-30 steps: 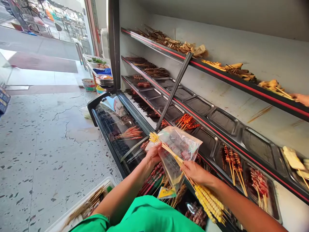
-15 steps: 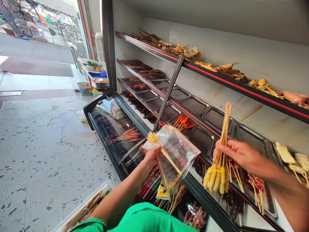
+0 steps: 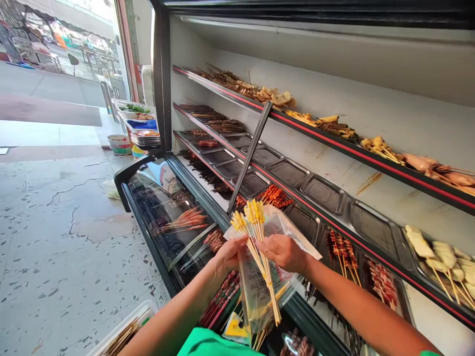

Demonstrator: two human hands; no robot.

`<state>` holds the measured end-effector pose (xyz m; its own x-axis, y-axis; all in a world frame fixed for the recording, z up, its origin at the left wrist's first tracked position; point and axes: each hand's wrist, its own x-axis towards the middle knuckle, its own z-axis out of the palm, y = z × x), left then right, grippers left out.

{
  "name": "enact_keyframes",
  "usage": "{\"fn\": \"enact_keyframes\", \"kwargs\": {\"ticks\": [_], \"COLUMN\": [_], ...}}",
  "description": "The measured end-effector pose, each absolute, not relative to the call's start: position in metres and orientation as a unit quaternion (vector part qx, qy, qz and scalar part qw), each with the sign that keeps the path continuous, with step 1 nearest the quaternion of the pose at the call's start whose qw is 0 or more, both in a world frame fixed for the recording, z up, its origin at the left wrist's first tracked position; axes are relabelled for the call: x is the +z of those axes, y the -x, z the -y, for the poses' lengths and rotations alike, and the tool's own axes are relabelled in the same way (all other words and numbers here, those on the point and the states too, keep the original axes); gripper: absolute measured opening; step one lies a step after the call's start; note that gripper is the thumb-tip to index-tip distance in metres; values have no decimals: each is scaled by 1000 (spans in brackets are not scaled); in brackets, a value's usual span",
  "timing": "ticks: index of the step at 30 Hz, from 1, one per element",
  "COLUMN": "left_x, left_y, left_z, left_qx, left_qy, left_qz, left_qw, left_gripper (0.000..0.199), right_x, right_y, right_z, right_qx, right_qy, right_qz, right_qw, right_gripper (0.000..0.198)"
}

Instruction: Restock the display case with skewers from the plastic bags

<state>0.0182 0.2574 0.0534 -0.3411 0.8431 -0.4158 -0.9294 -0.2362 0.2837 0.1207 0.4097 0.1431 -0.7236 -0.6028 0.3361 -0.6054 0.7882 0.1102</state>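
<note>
My left hand (image 3: 230, 254) is closed round a small bunch of yellow-tipped skewers (image 3: 240, 223) and the edge of a clear printed plastic bag (image 3: 254, 301). Right beside it, my right hand (image 3: 285, 252) grips a second bunch of yellow-tipped skewers (image 3: 255, 212). Both bunches stand with the yellow food at the top. Their bare sticks slant down to the right and come together over the bag. What the yellow food is, I cannot tell for sure. Some fingers of each hand are hidden behind the sticks and bag.
A display case holds metal trays (image 3: 326, 193) and skewers on several levels. Red-coated skewers (image 3: 276, 196) lie behind the bag, pale skewers (image 3: 443, 252) to the right. A dark strut (image 3: 250, 155) slants across the shelves. A tub of sticks (image 3: 126, 331) is at lower left.
My right hand has come left to my left hand with its skewers. That bunch has turned from yellow ends down to yellow ends up. The camera view has shifted slightly.
</note>
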Motion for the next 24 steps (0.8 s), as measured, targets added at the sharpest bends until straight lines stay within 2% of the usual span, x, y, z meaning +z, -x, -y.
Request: {"fn": "enact_keyframes", "kwargs": {"ticks": [6, 9, 14, 18, 21, 24], "left_x": [65, 61, 49, 54, 65, 72], "left_y": [-23, -25, -23, -21, -21, -21], "left_z": [-262, -265, -271, -279, -283, -285], "left_qx": [810, 829, 867, 899, 910, 918], "left_qy": [77, 60, -8, -43, -23, -6], "left_qz": [-213, -183, -206, -220, -219, -216], "left_qw": [541, 526, 453, 376, 352, 334], "left_gripper": [15, 16, 18, 28, 37, 40], "right_x": [123, 128, 133, 126, 123, 129], "right_y": [-111, -110, -106, -108, -117, -127], "right_z": [-406, -403, -405, -391, -370, -357], "right_qx": [6, 29, 146, 235, 173, 93], "right_qy": [-324, -283, -250, -129, -2, 129], "right_qz": [927, 947, 956, 960, 980, 986], "right_qw": [188, 147, 51, 81, 100, 46], "right_gripper": [30, 32, 40, 42, 59, 54]}}
